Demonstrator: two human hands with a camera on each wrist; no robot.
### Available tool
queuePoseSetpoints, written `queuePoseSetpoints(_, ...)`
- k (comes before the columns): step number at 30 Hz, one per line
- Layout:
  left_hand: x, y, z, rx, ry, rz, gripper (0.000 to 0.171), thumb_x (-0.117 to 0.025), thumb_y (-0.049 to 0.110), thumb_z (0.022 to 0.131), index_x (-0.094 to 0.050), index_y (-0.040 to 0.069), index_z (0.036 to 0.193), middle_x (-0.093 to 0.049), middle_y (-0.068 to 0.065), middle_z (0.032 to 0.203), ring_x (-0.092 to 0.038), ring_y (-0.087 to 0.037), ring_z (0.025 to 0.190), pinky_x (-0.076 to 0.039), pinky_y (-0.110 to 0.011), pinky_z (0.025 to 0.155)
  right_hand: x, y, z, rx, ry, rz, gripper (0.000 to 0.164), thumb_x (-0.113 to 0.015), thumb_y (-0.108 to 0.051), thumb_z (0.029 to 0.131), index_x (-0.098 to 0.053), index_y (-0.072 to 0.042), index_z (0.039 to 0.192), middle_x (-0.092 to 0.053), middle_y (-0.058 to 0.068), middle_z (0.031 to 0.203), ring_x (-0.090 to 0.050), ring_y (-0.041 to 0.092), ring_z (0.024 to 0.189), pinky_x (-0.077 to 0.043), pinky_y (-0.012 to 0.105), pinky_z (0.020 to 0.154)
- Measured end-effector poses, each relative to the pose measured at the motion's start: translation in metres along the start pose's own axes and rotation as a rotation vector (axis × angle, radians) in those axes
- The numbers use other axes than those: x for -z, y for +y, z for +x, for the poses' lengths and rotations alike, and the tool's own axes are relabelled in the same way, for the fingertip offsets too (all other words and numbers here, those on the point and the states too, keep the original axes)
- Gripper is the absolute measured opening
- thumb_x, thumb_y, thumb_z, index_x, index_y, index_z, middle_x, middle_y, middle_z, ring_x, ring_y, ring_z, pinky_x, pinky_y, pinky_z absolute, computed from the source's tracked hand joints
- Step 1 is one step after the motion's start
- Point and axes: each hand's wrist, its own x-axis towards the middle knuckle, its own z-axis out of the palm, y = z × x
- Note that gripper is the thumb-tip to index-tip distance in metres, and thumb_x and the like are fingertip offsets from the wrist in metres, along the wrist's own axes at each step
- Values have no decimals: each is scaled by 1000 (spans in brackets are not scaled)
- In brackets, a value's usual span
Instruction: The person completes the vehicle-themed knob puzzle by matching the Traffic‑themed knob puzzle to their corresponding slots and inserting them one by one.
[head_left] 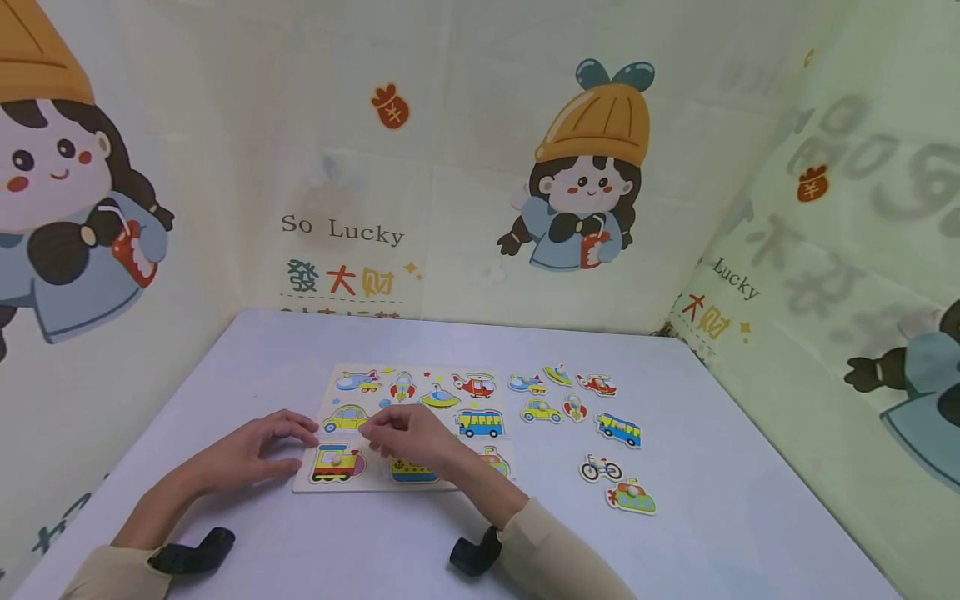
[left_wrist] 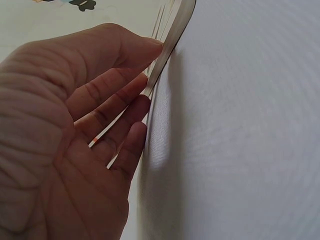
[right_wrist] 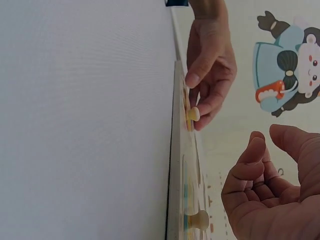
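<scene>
Puzzle board (head_left: 377, 472) on table (head_left: 720, 492) — both hands empty.
Left hand (head_left: 247, 450): fingers relaxed, tips at the board's left edge. Right hand (head_left: 415, 435): fingers loosely curled, thumb apart, above the board's middle. Loose vehicle pieces (head_left: 619, 430): over there, right of the board.

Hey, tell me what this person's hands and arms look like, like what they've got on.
The left hand and right hand are both bare, with no gloves or rings showing. Plain beige sleeves, left and right, cover the forearms. By each cuff is a black, curved piece, left and right; no cables show.
</scene>
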Motion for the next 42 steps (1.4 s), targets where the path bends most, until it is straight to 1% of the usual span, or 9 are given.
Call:
queuePoseSetpoints(3, 0, -1, -1, 15, 5, -2, 26, -79, 29, 89, -72, 27, 114, -62, -2, 131, -52, -9, 125, -40, -15, 101, 4, 1, 0, -8, 6, 34, 19, -72, -37, 96, -74, -20, 104, -72, -1, 89, -63, 15, 81, -51, 28, 70)
queuePoseSetpoints(5, -1, -1, -1, 16, 3, -3, 26, -79, 29, 89, -72, 27, 114, -62, -2, 131, -51, -6, 124, -41, -16, 101, 8, 3, -1, -15, 12, 46, 20, -72, -38, 96, -74, -20, 105, -73, -1, 90, -63, 15, 82, -48, 28, 66)
queuePoseSetpoints(7, -1, -1, -1, 20, 3, -2, 26, -79, 29, 89, -72, 27, 114, -62, -2, 131, -51, -7, 124, -41, -17, 101, 12, 5, -1, -19, 19, 43, 22, -71, -40, 96, -74, -21, 106, -73, -1, 91, -62, 15, 82, -46, 28, 65)
queuePoseSetpoints(13, -1, 0, -1, 23, 10, 11, 26, -80, 29, 89, -72, 28, 113, -62, -1, 131, -52, -9, 125, -42, -19, 102, 25, 10, -1, -9, 40, 60, 27, -70, -40, 97, -74, -18, 110, -71, -1, 94, -62, 15, 84, -51, 28, 74)
queuePoseSetpoints(19, -2, -1, -2, 12, 15, 19, 26, -80, 29, 88, -72, 28, 113, -62, 0, 130, -51, -7, 124, -44, -21, 102, 36, 13, -2, 8, 71, 85, 30, -70, -38, 97, -73, -12, 112, -74, 10, 103, -62, 16, 84, -51, 29, 76)
queuePoseSetpoints(28, -4, 2, -1, 32, 14, 28, 26, -80, 29, 88, -72, 27, 113, -62, -1, 131, -53, -18, 126, -44, -21, 102, 63, 16, -5, 24, 131, 69, 41, -69, -41, 98, -70, -5, 118, -72, 15, 107, -63, 23, 89, -51, 36, 83)
queuePoseSetpoints(34, -4, 3, 0, 45, 9, 30, 26, -80, 28, 88, -73, 27, 112, -62, -1, 131, -53, -21, 125, -45, -23, 102, 90, 20, -5, 34, 231, 35, 39, -67, -40, 99, -70, -6, 117, -71, 20, 111, -65, 30, 94, -54, 40, 88)
queuePoseSetpoints(39, -4, 4, 1, 44, 5, 39, 26, -81, 28, 87, -73, 27, 112, -62, -1, 131, -54, -28, 125, -47, -26, 102, 110, 27, -4, 0, 308, 27, 36, -69, -40, 98, -71, -9, 116, -72, 13, 106, -63, 27, 91, -53, 37, 84)
queuePoseSetpoints(42, -4, 4, 0, 41, 8, 39, 26, -81, 28, 87, -73, 27, 112, -62, -1, 130, -54, -27, 125, -46, -25, 102, 118, 29, -5, -21, 331, 18, 34, -69, -40, 97, -72, -11, 117, -72, 10, 104, -63, 25, 89, -53, 36, 83)
